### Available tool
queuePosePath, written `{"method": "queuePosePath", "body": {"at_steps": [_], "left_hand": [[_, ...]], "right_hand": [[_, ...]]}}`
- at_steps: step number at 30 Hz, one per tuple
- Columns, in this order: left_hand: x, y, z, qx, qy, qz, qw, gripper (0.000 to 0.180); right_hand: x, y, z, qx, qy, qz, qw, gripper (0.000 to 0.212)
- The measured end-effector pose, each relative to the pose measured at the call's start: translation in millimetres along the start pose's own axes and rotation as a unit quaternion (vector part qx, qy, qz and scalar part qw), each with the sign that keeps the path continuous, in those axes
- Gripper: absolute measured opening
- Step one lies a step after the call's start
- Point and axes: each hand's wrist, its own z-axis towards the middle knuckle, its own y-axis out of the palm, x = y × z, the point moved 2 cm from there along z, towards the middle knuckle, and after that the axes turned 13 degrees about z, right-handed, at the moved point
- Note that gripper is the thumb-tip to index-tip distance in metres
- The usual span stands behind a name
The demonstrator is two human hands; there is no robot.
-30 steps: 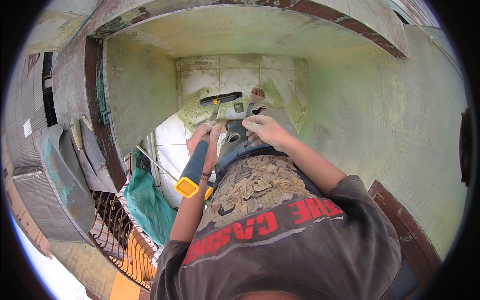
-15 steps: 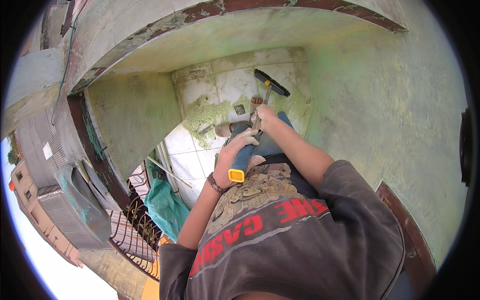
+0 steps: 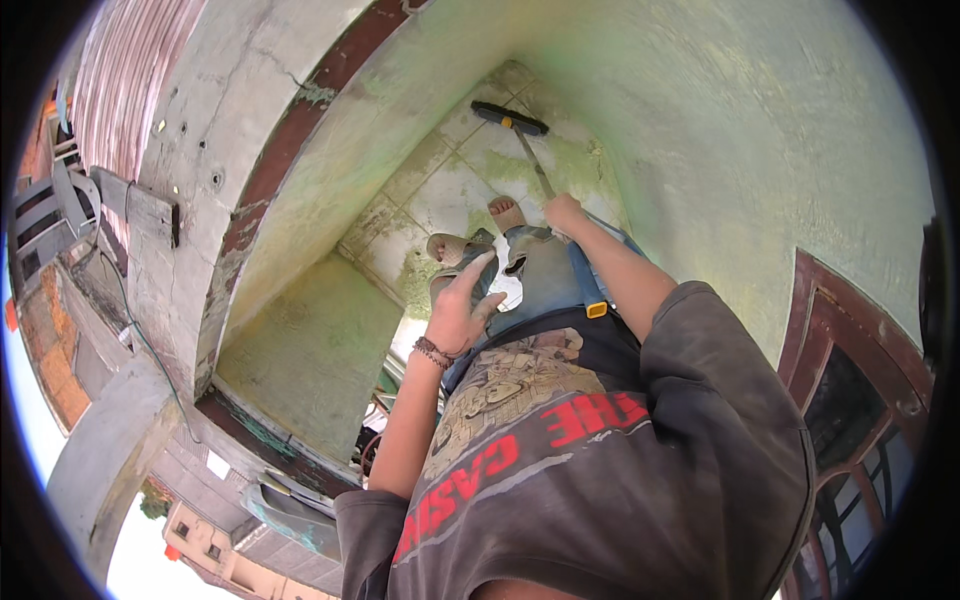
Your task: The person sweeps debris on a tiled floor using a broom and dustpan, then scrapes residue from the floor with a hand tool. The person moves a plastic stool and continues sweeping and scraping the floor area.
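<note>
A broom with a wide black bristle head [image 3: 510, 118] and a yellow joint rests on the tiled floor toward the far corner. My right hand [image 3: 566, 214] is closed around its stick. The broom's blue upper end [image 3: 583, 272], with a yellow cap, passes beside my right forearm and leans near my hip. My left hand [image 3: 465, 310] is off the broom, held in front of my lower belly with the fingers stretched out and the thumb apart. Nothing is in it. Pale green powder [image 3: 480, 165] covers much of the white tiles around my sandalled feet.
A green plastered wall [image 3: 760, 150] rises on the right, with a brown-framed door [image 3: 850, 350] at the lower right. Along the left runs a low wall with a reddish-brown edge [image 3: 280, 160]. A concrete pillar [image 3: 120, 450] and rooftops lie beyond it.
My left hand has let go of the broom and opened. The broom's capped end has swung right, and its head has moved left into the corner. The view has turned.
</note>
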Motion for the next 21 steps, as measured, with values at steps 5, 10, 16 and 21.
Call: {"method": "queuePosePath", "body": {"at_steps": [5, 10, 16, 21], "left_hand": [[-7.2, -94.1, 11.8, 0.09, 0.029, 0.139, 0.986, 0.04], [70.8, -188.3, 73.8, 0.093, 0.237, 0.291, 0.922, 0.034], [131.2, -240.3, 175.7, 0.111, 0.465, 0.438, 0.761, 0.035], [123.8, -248.9, 240.7, 0.105, 0.472, 0.509, 0.712, 0.052]], "right_hand": [[18.3, -15.6, -21.0, 0.004, -0.143, -0.166, 0.976, 0.026], [39.4, 27.1, 14.3, 0.112, 0.05, 0.093, 0.988, 0.031], [65.7, 165.8, -75.2, 0.065, 0.102, 0.106, 0.987, 0.037], [40.8, 187.8, -158.8, 0.073, 0.156, 0.174, 0.97, 0.026]]}}
